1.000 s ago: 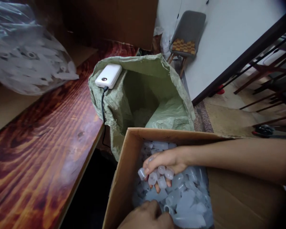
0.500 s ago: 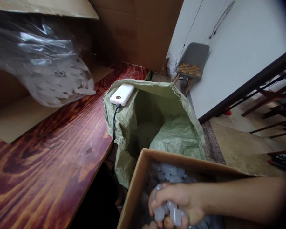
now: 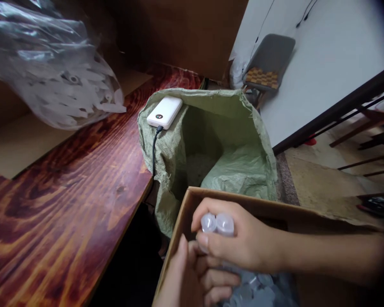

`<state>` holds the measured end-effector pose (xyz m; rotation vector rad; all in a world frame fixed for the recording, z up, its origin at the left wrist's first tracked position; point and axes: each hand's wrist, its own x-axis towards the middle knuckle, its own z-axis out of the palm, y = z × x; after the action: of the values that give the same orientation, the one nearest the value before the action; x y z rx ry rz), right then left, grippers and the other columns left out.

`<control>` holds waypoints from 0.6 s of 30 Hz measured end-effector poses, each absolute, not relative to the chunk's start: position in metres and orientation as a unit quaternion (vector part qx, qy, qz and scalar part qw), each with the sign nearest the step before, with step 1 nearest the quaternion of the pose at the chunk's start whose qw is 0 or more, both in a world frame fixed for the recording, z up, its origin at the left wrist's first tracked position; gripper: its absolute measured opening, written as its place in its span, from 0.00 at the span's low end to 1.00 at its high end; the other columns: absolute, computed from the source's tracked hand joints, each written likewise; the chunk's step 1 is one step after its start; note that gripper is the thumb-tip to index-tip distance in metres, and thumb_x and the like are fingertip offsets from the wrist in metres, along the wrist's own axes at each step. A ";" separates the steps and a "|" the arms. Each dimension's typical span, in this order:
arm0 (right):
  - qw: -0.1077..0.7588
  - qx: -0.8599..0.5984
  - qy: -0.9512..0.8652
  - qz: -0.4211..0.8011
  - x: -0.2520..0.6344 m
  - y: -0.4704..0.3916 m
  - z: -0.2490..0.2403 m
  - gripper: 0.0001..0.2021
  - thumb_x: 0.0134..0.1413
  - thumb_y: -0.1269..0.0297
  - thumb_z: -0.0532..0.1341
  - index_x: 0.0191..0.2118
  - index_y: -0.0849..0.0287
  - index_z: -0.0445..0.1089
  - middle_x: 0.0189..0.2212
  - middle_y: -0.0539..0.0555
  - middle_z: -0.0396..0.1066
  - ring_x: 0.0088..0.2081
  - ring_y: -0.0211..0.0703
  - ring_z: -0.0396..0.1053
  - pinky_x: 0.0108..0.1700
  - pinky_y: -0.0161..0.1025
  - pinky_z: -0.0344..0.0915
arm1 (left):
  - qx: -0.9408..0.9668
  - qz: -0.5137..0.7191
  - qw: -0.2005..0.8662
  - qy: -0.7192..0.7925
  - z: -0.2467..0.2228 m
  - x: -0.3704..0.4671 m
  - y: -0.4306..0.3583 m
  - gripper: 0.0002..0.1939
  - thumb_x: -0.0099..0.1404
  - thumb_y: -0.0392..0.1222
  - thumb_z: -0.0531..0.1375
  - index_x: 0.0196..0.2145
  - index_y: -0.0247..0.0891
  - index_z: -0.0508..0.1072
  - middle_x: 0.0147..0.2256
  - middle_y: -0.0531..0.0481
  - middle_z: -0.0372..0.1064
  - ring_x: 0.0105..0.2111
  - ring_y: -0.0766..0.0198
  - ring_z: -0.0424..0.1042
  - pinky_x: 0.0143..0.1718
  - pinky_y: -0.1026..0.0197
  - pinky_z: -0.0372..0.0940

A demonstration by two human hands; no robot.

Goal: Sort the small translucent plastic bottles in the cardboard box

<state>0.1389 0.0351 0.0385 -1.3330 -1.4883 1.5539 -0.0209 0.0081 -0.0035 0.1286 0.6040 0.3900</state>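
Note:
My right hand (image 3: 240,236), fingers closed, grips several small translucent plastic caps (image 3: 224,224) above the open cardboard box (image 3: 176,247). Their rounded ends show between thumb and forefinger. Close below it is my left hand (image 3: 192,277), cupped with thumb raised and fingers loosely curled apart. I make out nothing in its palm, which the right hand partly hides. More of the translucent pieces (image 3: 256,290) lie in the box beneath both hands.
A green woven sack (image 3: 243,170) gapes behind the box. A white power bank (image 3: 165,112) with a black cable rests on its folded rim. On the left, a clear bag of white plastic parts (image 3: 80,94) hangs over the wooden table (image 3: 92,183). A grey chair (image 3: 272,55) stands behind.
My right hand has risen from among the pieces with some in its grip. My left hand has come up into view beside it. The view has tilted slightly downward.

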 end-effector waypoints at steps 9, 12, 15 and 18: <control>0.260 -0.293 -0.867 0.309 0.121 0.016 0.022 0.11 0.54 0.66 0.59 0.40 0.69 0.70 0.38 0.59 0.68 0.38 0.43 0.63 0.42 0.40 0.65 | -0.102 0.214 0.915 0.326 0.015 -0.025 0.021 0.21 0.70 0.49 0.51 0.31 0.32 0.76 0.24 0.46 0.71 0.32 0.56 0.75 0.38 0.58 0.68; 0.221 -0.297 -0.879 0.302 0.123 0.018 0.026 0.13 0.57 0.62 0.59 0.42 0.68 0.70 0.40 0.60 0.67 0.40 0.45 0.62 0.44 0.42 0.64 | -0.118 0.219 0.916 0.315 0.013 -0.024 0.018 0.22 0.70 0.49 0.51 0.28 0.33 0.75 0.22 0.48 0.70 0.26 0.61 0.73 0.30 0.62 0.67; 0.208 -0.300 -0.880 0.304 0.127 0.020 0.030 0.16 0.57 0.60 0.59 0.47 0.66 0.68 0.43 0.60 0.67 0.42 0.47 0.62 0.47 0.46 0.63 | -0.155 0.229 0.923 0.269 0.006 -0.024 0.012 0.20 0.67 0.51 0.55 0.26 0.34 0.75 0.21 0.51 0.69 0.22 0.66 0.71 0.27 0.66 0.65; 0.198 -0.296 -0.881 0.313 0.129 0.020 0.031 0.18 0.57 0.60 0.58 0.50 0.64 0.66 0.45 0.60 0.66 0.44 0.48 0.62 0.50 0.47 0.62 | -0.164 0.210 0.934 0.236 0.000 -0.025 0.008 0.21 0.63 0.57 0.58 0.26 0.35 0.74 0.21 0.51 0.69 0.24 0.64 0.72 0.31 0.63 0.67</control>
<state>0.1294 0.0203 0.0311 -0.8275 -2.4653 0.8751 -0.0246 0.0082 0.0005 -0.3359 0.4828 0.4299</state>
